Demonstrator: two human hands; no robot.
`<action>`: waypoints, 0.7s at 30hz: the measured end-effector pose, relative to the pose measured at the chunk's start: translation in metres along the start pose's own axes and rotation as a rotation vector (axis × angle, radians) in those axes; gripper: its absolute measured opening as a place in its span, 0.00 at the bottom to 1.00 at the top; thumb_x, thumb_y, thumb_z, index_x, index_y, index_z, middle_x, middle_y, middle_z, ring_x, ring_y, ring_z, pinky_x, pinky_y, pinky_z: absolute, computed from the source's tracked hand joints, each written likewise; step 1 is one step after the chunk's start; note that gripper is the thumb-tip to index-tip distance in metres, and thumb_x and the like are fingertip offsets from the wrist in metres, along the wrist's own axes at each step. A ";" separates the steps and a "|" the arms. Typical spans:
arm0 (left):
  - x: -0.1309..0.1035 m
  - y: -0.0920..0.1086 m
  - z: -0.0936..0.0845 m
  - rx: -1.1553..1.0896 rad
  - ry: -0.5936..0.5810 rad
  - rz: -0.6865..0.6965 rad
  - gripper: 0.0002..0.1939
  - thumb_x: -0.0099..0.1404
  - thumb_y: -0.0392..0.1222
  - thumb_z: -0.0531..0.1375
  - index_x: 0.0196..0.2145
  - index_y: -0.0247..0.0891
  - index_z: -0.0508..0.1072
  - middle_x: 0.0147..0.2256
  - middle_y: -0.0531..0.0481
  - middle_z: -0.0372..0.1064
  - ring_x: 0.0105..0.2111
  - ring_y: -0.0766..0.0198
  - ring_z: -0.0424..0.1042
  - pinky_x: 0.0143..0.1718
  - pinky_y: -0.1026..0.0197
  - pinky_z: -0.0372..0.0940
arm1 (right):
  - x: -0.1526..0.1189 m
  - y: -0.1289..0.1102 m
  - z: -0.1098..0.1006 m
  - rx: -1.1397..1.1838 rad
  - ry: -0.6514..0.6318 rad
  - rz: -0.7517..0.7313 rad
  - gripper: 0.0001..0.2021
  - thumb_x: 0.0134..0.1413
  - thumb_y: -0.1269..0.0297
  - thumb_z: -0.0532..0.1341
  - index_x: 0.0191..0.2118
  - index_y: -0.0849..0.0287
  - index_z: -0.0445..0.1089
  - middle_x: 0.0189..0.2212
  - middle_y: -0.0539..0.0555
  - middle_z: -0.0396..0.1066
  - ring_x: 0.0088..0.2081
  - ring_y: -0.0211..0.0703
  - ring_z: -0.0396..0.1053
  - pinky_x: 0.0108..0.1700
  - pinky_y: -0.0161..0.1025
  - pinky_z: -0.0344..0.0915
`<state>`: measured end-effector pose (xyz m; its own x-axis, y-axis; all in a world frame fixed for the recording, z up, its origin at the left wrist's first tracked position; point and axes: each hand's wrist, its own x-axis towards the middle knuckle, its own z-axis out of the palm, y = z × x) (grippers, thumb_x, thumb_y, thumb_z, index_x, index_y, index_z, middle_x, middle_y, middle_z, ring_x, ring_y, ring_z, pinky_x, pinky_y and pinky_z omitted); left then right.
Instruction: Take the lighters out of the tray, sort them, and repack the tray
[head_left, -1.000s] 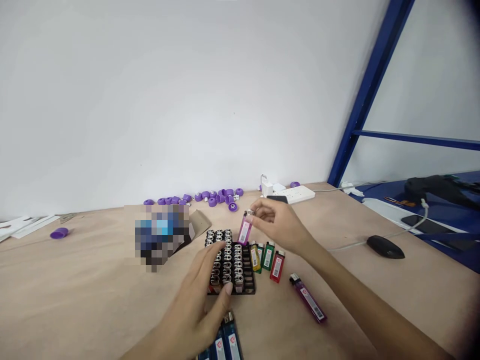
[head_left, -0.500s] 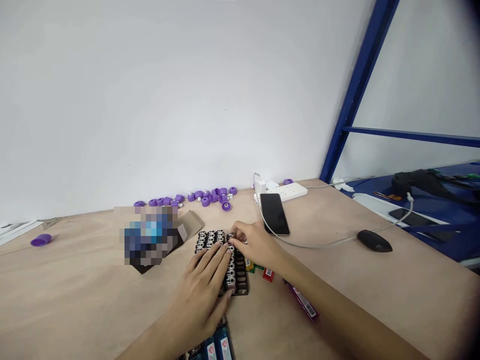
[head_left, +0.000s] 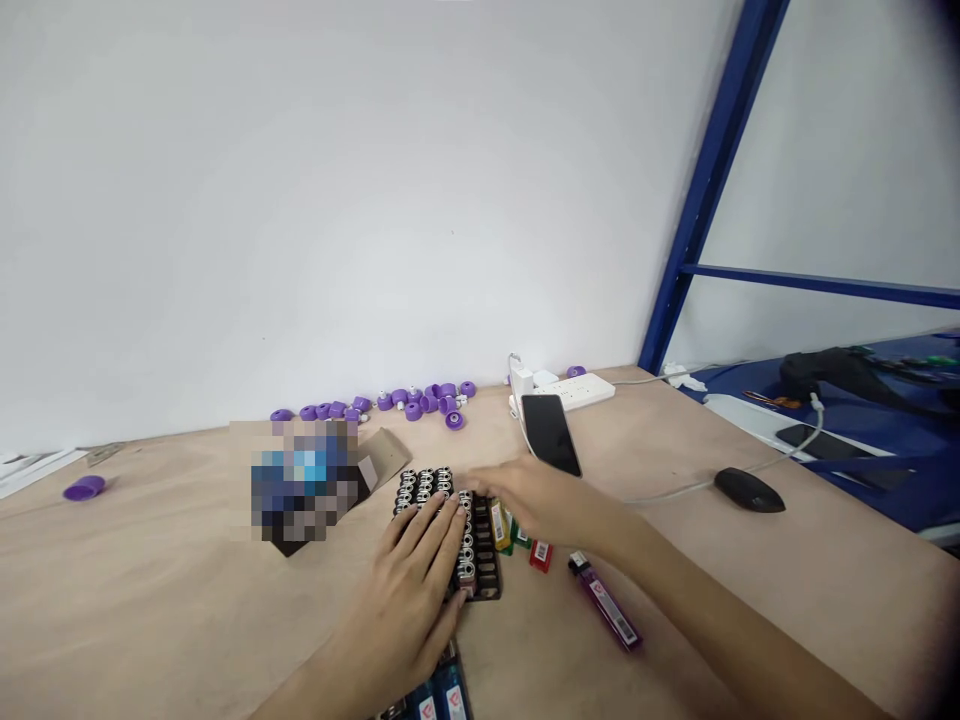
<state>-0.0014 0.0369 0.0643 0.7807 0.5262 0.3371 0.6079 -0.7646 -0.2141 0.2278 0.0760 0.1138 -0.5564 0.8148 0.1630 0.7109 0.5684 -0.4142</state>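
A black tray [head_left: 488, 560] holds rows of lighters [head_left: 425, 480] standing upright, their metal tops showing. My left hand [head_left: 420, 570] lies across the tray with its fingers stretched out, hiding part of the rows. At the far right part of the tray is my right hand [head_left: 536, 495], its fingers reaching left over the lighter tops, slightly blurred. Right of the tray lie a yellow lighter [head_left: 500, 525], green ones partly hidden, and a red lighter [head_left: 541, 555]. A purple lighter [head_left: 606, 600] rests below my right forearm. Blue lighters [head_left: 452, 695] show beneath my left wrist.
Purple caps [head_left: 412, 410] are scattered along the wall, and one purple cap [head_left: 84, 488] lies far left. A pixelated box [head_left: 307, 490] stands left of the tray. Behind are a phone [head_left: 551, 432] and a white power strip [head_left: 581, 391]. A black mouse [head_left: 748, 490] sits right.
My right hand's fingers have gone from a pinch at the tray's far end to a flatter reach over the tops. My left hand stays on the tray. The view has shifted slightly.
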 end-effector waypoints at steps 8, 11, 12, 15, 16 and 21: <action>0.000 0.003 0.000 -0.051 0.004 -0.048 0.31 0.71 0.41 0.53 0.67 0.29 0.52 0.67 0.38 0.54 0.66 0.46 0.52 0.64 0.44 0.51 | -0.088 0.034 0.023 0.042 0.182 0.551 0.15 0.61 0.54 0.53 0.41 0.56 0.71 0.20 0.50 0.71 0.24 0.48 0.69 0.28 0.40 0.56; 0.002 0.002 -0.001 -0.071 -0.011 -0.051 0.31 0.70 0.41 0.53 0.67 0.29 0.52 0.68 0.38 0.50 0.67 0.46 0.51 0.65 0.45 0.51 | -0.107 0.028 0.046 -0.012 -0.002 0.686 0.13 0.53 0.50 0.59 0.36 0.54 0.68 0.26 0.53 0.75 0.29 0.51 0.71 0.29 0.39 0.54; 0.002 0.003 -0.001 -0.071 -0.022 -0.053 0.31 0.70 0.40 0.53 0.67 0.29 0.52 0.68 0.38 0.49 0.67 0.46 0.50 0.65 0.45 0.51 | -0.108 0.025 0.050 -0.034 -0.021 0.683 0.12 0.52 0.51 0.60 0.34 0.54 0.67 0.27 0.54 0.75 0.30 0.52 0.71 0.30 0.39 0.53; 0.003 0.004 -0.001 -0.052 -0.036 -0.069 0.32 0.69 0.39 0.54 0.67 0.31 0.52 0.69 0.40 0.47 0.67 0.45 0.51 0.64 0.44 0.53 | -0.101 0.029 0.050 0.034 -0.001 0.601 0.09 0.54 0.57 0.58 0.27 0.54 0.63 0.23 0.52 0.71 0.27 0.48 0.68 0.28 0.38 0.51; 0.002 0.004 0.000 -0.044 -0.030 -0.074 0.32 0.68 0.39 0.54 0.67 0.32 0.52 0.69 0.40 0.47 0.67 0.45 0.51 0.64 0.43 0.53 | -0.099 0.034 0.049 0.128 0.028 0.564 0.10 0.55 0.57 0.56 0.26 0.54 0.62 0.21 0.50 0.68 0.26 0.46 0.67 0.27 0.37 0.52; 0.000 0.005 0.004 -0.002 -0.006 -0.066 0.32 0.67 0.37 0.54 0.67 0.33 0.53 0.69 0.41 0.48 0.67 0.45 0.50 0.63 0.44 0.52 | -0.090 0.060 0.044 0.657 0.431 0.511 0.17 0.59 0.47 0.53 0.29 0.55 0.62 0.18 0.44 0.56 0.17 0.37 0.55 0.18 0.34 0.53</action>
<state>0.0028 0.0346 0.0592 0.7399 0.5776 0.3448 0.6576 -0.7292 -0.1895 0.3014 0.0321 0.0349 0.0573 0.9948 0.0847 0.3663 0.0579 -0.9287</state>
